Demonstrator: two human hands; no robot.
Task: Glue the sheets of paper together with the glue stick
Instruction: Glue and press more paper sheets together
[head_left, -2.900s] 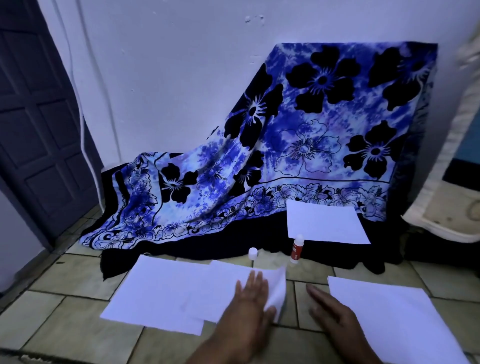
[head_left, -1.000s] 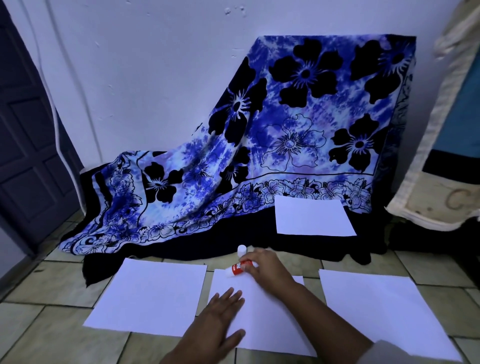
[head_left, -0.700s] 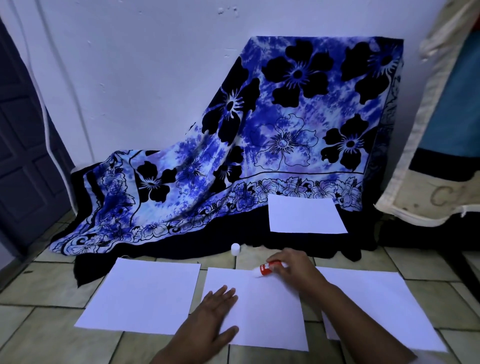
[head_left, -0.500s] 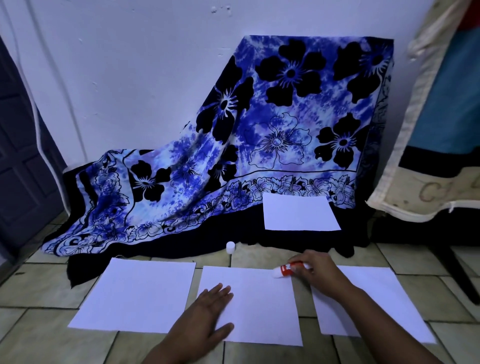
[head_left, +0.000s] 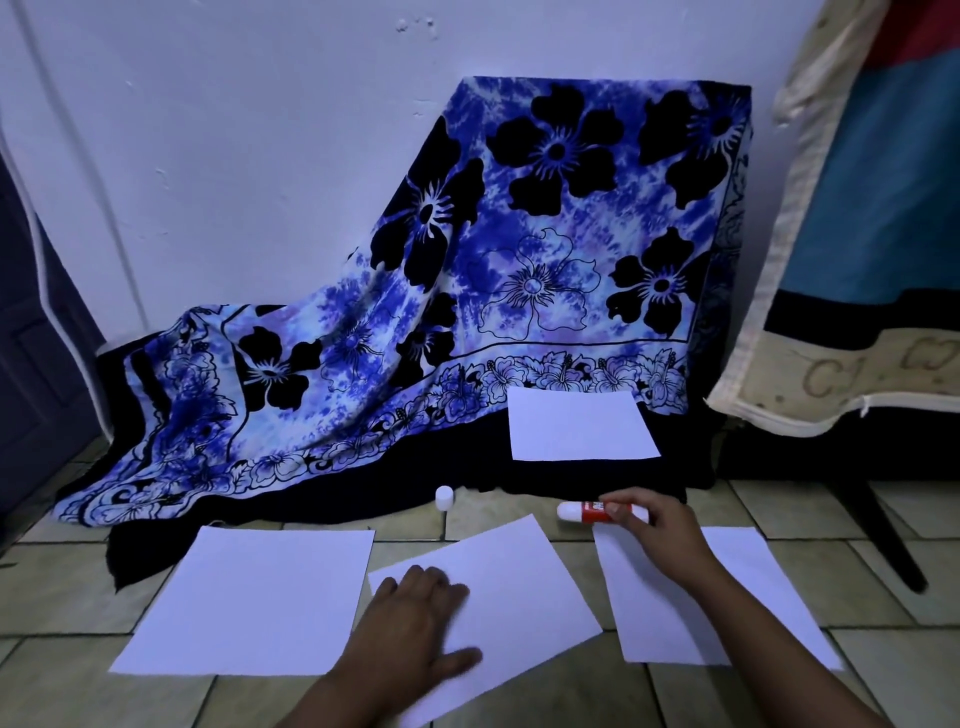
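Three white sheets lie on the tiled floor: a left sheet (head_left: 254, 597), a tilted middle sheet (head_left: 519, 587) and a right sheet (head_left: 649, 618). My left hand (head_left: 415, 618) presses flat on the middle sheet. My right hand (head_left: 657, 535) holds the uncapped red and white glue stick (head_left: 584, 512) sideways just above the floor, beyond the right sheet's far corner. The white cap (head_left: 444, 498) stands on the floor by the cloth's edge. A fourth sheet (head_left: 582, 426) lies on the dark hem of the cloth.
A blue flowered cloth (head_left: 519, 270) drapes over something against the white wall. A dark door (head_left: 31, 364) is at the left. A mattress-like pad (head_left: 857, 260) leans at the right, with a dark leg (head_left: 893, 535) on the floor beneath.
My right hand carried the glue stick rightward off the middle sheet. The middle sheet has turned under my left hand and now lies tilted, its left corner over the left sheet.
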